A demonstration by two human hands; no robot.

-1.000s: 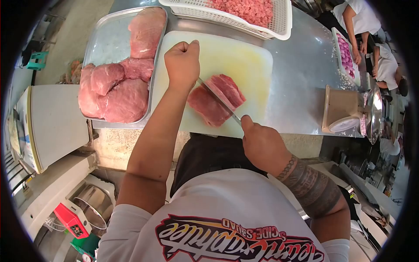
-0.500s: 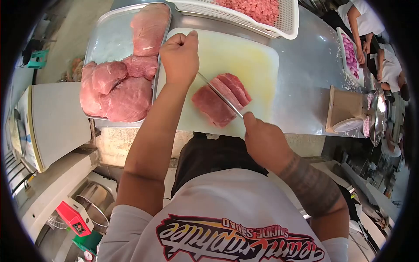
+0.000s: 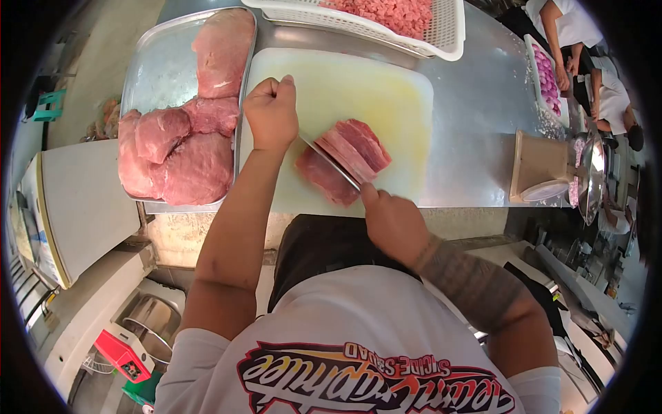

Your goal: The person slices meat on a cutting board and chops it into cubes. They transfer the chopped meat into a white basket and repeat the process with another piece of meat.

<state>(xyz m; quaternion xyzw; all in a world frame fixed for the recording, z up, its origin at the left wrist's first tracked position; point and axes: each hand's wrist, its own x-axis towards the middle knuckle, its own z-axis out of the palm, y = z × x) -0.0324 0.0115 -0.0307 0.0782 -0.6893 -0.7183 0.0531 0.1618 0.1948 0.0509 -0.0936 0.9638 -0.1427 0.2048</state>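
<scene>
A long knife [image 3: 332, 164] lies across a piece of raw meat [image 3: 323, 177], its handle in my right hand [image 3: 396, 219], which is closed around it. To the right of the blade, cut slices of the meat [image 3: 360, 143] lean against one another. My left hand [image 3: 271, 112] is a fist over the left side of the white cutting board [image 3: 407, 103], close to the knife's far end. What that fist holds, if anything, is hidden.
Left of the board, a metal tray [image 3: 162, 58] carries several large raw meat pieces [image 3: 193, 165]. Ground or diced meat fills a white basket [image 3: 452, 34] at the back. On the right stand a beige scale [image 3: 541, 165] and a tray of purple onions [image 3: 546, 76], beside other people [image 3: 579, 27].
My right hand and the knife have shifted left across the meat, and the blade sits lower toward its left part. The left fist stays closed. The whole view has shifted slightly.
</scene>
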